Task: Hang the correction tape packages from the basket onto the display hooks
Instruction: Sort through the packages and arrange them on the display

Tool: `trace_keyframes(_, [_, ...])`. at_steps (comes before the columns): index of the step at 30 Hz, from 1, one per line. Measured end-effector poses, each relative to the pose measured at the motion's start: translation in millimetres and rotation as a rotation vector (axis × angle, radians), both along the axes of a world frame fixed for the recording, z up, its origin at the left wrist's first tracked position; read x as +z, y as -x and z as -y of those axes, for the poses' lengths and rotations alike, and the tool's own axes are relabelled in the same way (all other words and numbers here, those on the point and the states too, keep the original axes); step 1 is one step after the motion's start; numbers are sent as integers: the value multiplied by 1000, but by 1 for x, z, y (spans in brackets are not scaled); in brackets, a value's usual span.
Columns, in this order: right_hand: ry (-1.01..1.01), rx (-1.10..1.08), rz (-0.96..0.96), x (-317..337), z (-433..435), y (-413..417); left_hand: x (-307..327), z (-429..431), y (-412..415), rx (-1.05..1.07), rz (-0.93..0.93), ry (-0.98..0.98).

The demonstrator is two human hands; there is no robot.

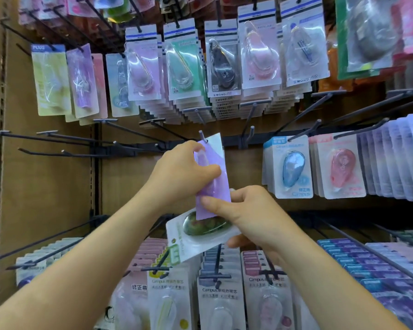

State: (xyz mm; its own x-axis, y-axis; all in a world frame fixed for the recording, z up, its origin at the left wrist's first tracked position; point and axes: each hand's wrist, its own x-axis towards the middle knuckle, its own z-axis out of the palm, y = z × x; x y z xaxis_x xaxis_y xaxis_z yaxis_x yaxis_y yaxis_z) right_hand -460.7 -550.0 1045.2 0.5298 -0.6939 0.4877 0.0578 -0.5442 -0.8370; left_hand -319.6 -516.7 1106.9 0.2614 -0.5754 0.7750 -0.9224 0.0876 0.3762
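Observation:
A purple correction tape package (214,163) is held upright in front of the middle row of the display, its hanging hole at the tip of a dark hook (202,135). My left hand (180,176) grips the package's upper half, thumb across its front. My right hand (246,214) pinches the purple package's lower edge with the thumb and also holds a green correction tape package (196,236), tilted, underneath. The basket is out of view.
Bare hooks (129,131) jut out to the left of the purple package. Full rows of packages hang above (222,67), to the right (293,167) and below (219,294). A brown side panel (45,186) closes the display on the left.

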Motion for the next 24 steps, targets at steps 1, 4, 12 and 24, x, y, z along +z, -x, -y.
trace_keyframes(1, [16,-25,-9,2,2,8,0,4,-2,-19,-23,3])
trace_keyframes(4, [39,-207,89,8,15,39,-4,28,-13,43,-2,-28])
trace_keyframes(12, [13,-233,464,-8,39,74,-13,111,-30,213,196,-62])
trace_keyframes(24, [-88,-278,585,-25,61,92,-5,153,-52,270,223,-205])
